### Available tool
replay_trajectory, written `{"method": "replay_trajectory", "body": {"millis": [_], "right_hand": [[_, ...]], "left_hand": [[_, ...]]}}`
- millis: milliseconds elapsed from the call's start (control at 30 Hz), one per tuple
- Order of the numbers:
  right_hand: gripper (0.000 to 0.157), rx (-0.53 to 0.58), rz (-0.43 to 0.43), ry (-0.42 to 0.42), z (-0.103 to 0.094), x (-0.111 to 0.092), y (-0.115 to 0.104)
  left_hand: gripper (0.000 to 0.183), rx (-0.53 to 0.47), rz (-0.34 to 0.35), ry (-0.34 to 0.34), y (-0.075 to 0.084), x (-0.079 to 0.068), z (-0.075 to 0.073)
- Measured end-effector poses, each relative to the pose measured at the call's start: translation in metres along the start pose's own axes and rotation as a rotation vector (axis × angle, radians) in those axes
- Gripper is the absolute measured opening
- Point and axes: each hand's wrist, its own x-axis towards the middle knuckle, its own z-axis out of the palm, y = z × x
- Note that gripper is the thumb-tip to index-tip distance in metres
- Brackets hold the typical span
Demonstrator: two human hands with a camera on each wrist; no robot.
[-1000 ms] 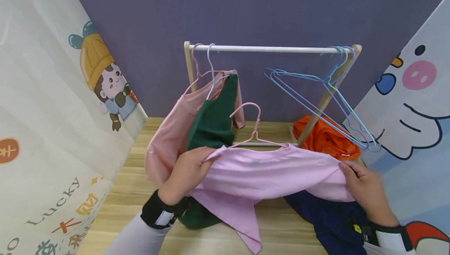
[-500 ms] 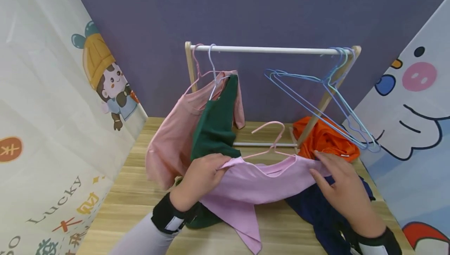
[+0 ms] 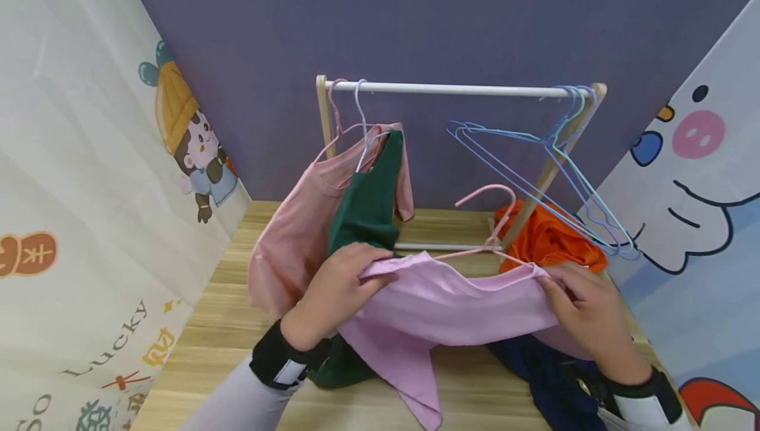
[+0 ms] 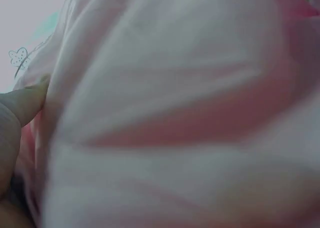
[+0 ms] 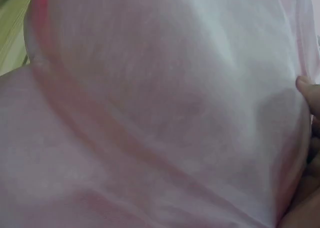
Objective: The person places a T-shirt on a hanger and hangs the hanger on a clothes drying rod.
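Observation:
A light pink shirt (image 3: 451, 312) is held up between both hands in the head view, its neckline upward. A pink hanger (image 3: 501, 220) stands in the neckline, its hook above the cloth and leaning right; its lower part is hidden inside the shirt. My left hand (image 3: 338, 292) pinches the shirt's left shoulder between thumb and fingers. At the right shoulder, beside the neckline, my right hand (image 3: 594, 319) pinches the fabric. The shirt fills both wrist views, with the left thumb (image 4: 30, 100) and the right thumb (image 5: 309, 93) on its edges.
A clothes rack (image 3: 451, 88) stands behind. On its left hang a salmon shirt (image 3: 291, 239) and a green garment (image 3: 368, 206); several bare blue hangers (image 3: 552, 147) are on its right. An orange garment (image 3: 549, 239) and a navy garment (image 3: 534, 378) lie on the wooden table (image 3: 202, 345).
My right hand moved left from the shirt's outer end, opened, then took hold near the neckline. The pink hanger shifted right and its hook tilted more. My left hand kept its hold.

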Motion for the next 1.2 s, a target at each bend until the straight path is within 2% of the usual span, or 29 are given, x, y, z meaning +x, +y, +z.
{"method": "replay_trajectory", "body": {"millis": [100,167,267,400,567,700,800,933,1033,1133,1200], "right_hand": [[0.03,0.043,0.05,0.041,-0.007,-0.001,0.006],[0.027,0.066,0.099,0.057,-0.012,-0.002,0.009],[0.025,0.068,0.148,0.083,-0.02,-0.003,0.012],[0.023,0.048,0.19,0.1,-0.027,-0.004,0.016],[0.018,0.037,0.275,0.097,-0.033,-0.008,0.023],[0.015,0.058,0.329,0.049,-0.039,-0.013,0.029],[0.013,0.059,0.36,-0.044,-0.044,-0.02,0.032],[0.005,-0.002,0.431,-0.233,-0.051,-0.029,0.034],[0.006,0.011,0.45,-0.324,-0.054,-0.034,0.035],[0.013,0.119,0.427,-0.316,-0.059,-0.04,0.035],[0.017,0.183,0.414,-0.3,-0.062,-0.043,0.035]], "left_hand": [[0.056,-0.027,-0.047,0.018,-0.006,-0.002,-0.004],[0.058,-0.025,-0.075,0.053,-0.008,-0.004,-0.006],[0.042,-0.032,-0.096,0.132,-0.01,-0.007,-0.008],[0.02,-0.057,-0.075,0.22,-0.016,-0.01,-0.011],[0.014,-0.075,-0.06,0.283,-0.024,-0.013,-0.017],[0.016,-0.041,-0.057,0.319,-0.031,-0.015,-0.021],[0.016,0.005,-0.043,0.303,-0.032,-0.015,-0.022],[0.01,0.078,-0.02,0.244,-0.028,-0.016,-0.023],[0.012,0.179,0.011,0.197,-0.023,-0.018,-0.022],[0.017,0.295,0.054,0.127,-0.019,-0.019,-0.019],[0.02,0.319,0.073,0.079,-0.017,-0.019,-0.016]]}}
